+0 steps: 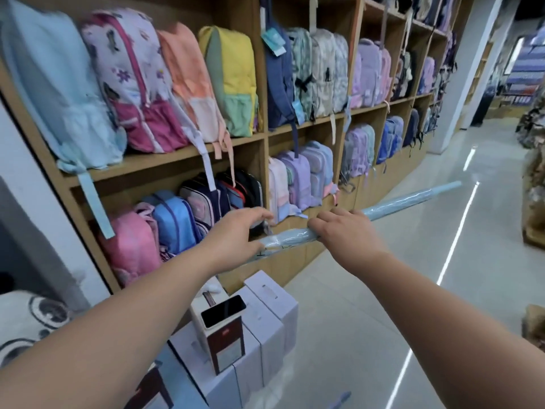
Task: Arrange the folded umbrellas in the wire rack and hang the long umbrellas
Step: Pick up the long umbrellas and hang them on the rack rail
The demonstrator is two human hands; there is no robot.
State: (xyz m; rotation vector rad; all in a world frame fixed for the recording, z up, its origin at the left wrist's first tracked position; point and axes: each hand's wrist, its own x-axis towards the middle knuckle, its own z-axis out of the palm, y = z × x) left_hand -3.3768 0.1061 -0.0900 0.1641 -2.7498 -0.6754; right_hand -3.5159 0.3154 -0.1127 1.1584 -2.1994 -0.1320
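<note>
A long light-blue umbrella [413, 200] in clear plastic wrap lies almost level in front of me, its tip pointing to the upper right toward the aisle. My right hand [345, 231] grips it around the middle, fingers curled over the top. My left hand [236, 234] is at its near, wider end, thumb under the wrap and fingers stretched out above it. The handle end is hidden behind my left hand. No wire rack or hanging rail shows in the head view.
Wooden shelves [165, 163] full of backpacks run along the left. Pale boxes [265, 317] and a maroon-and-white box with a dark phone on top [222, 311] stand below my arms. The glossy floor aisle [442, 261] stretches away on the right.
</note>
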